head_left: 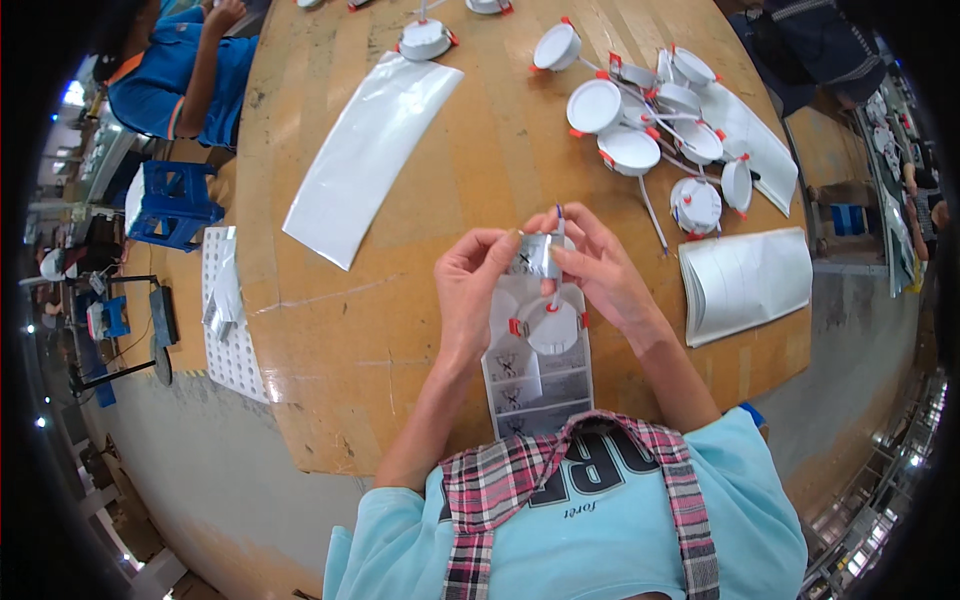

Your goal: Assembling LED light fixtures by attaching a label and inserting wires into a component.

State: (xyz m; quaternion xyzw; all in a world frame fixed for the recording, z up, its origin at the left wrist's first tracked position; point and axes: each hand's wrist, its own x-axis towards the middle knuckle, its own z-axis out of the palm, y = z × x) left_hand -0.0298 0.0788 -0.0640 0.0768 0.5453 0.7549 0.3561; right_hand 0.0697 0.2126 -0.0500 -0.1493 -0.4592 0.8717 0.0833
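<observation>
Between my hands is a small silver printed label [530, 257], held in front of the white cable of a round white downlight [551, 329]. My left hand [468, 280] pinches the label's left end between thumb and finger. My right hand [606, 268] grips its right end along with the cable, whose tip sticks up above the fingers. The downlight has red-tipped spring clips and rests on a sheet of silver labels [541, 418] near the table's front edge. I cannot tell whether the label is stuck to the cable.
Several downlights [628, 150] with trailing cables lie in a pile at the back right. A stack of white sheets [748, 285] lies to the right, a glossy white sheet [372, 160] to the far left. A person in blue [165, 85] is at the left edge, near a blue stool [180, 205].
</observation>
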